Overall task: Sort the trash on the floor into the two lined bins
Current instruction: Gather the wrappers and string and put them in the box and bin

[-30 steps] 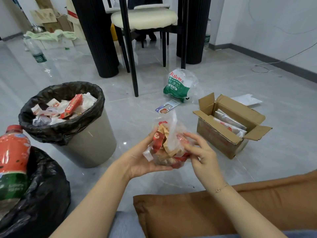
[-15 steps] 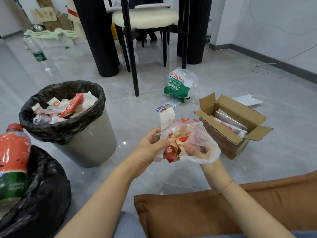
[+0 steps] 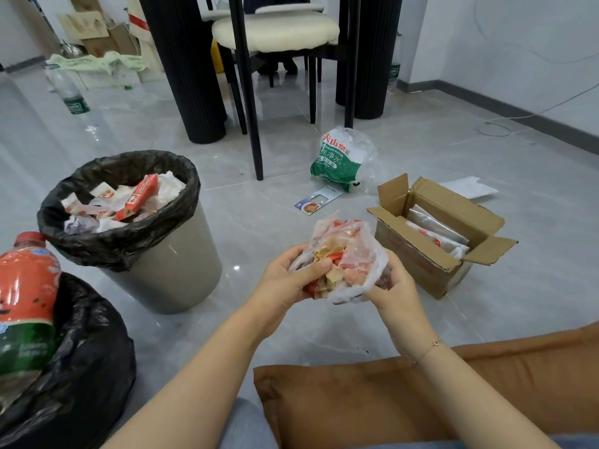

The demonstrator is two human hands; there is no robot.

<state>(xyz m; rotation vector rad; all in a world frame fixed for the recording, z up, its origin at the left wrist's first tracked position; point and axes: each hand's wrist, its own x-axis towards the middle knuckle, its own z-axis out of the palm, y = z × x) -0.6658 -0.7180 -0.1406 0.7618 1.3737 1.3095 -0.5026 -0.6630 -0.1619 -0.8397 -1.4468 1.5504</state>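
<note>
clear bag of wrappers (image 3: 343, 254) gripped by left hand (image 3: 285, 280) and right hand (image 3: 393, 286) | fingers curled round it; contents possibly paper | grey bin (image 3: 162, 273) stood well left

A glossy grey tiled floor (image 3: 324, 335) fills the room, catching soft light. On it stands a black-legged chair (image 3: 275, 30) with a cream cushion. Two black ribbed columns (image 3: 181, 66) flank the chair. Right of the chair runs a white wall (image 3: 518, 43) with a dark baseboard (image 3: 518, 115).
</note>
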